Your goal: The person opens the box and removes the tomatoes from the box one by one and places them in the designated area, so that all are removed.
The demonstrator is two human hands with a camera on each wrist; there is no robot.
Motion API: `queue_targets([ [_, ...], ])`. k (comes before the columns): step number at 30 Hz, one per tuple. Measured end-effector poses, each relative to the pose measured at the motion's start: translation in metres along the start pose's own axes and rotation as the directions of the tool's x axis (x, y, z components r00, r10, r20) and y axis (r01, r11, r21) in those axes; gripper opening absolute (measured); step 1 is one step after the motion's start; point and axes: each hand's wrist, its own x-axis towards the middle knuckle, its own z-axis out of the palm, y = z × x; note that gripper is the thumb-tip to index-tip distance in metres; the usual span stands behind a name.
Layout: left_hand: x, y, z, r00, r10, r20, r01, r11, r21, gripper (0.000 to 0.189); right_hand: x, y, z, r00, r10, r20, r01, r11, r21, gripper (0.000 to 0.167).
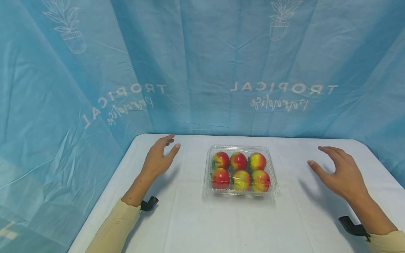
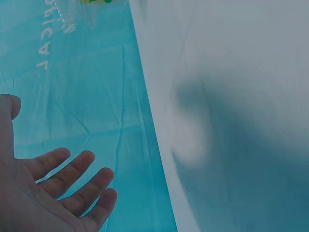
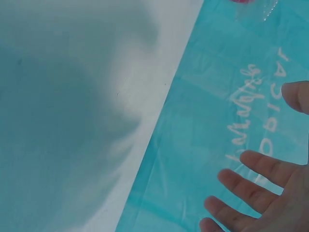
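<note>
A clear plastic clamshell box (image 1: pixel 240 193) sits on the white table, its lid apparently closed. Inside are several red and yellow fruits (image 1: pixel 241 180) in two rows; they look like apples or mangoes, and I cannot tell which. To the left of the box my left hand (image 1: pixel 158 158) hovers over the table, thumb and fingers spread, holding nothing. My right hand (image 1: pixel 343 175) hovers on the other side, also apart from the box, with its fingers loosely extended. In the left wrist view the left hand (image 2: pixel 58 188) shows its palm; the right wrist view shows the right hand (image 3: pixel 270 193) similarly.
A white cloth covers the table (image 1: pixel 202 225), whose far corners are rounded. Blue curtains (image 1: pixel 209 70) with mirrored white lettering hang behind it and along the left side. Each wrist wears a black strap-like mount (image 1: pixel 149 203).
</note>
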Motion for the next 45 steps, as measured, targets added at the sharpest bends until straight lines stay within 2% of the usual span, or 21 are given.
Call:
queue_targets([
  [13, -0.006, 0.010, 0.010, 1.000, 0.024, 0.016, -0.023, 0.998, -0.055, 0.065, -0.001, -0.012, -0.002, 1.000, -0.011, 0.004, 0.011, 0.999, 0.031, 0.065],
  [25, -0.010, 0.020, 0.016, 0.999, -0.001, 0.046, 0.007, 0.993, -0.115, 0.065, -0.005, -0.022, -0.003, 0.999, 0.005, 0.047, -0.008, 0.999, 0.047, 0.066],
  [45, -0.016, 0.031, 0.022, 0.997, 0.010, 0.074, 0.005, 0.979, -0.201, 0.057, -0.007, -0.042, -0.002, 0.994, 0.035, 0.101, -0.038, 0.999, 0.024, 0.070],
])
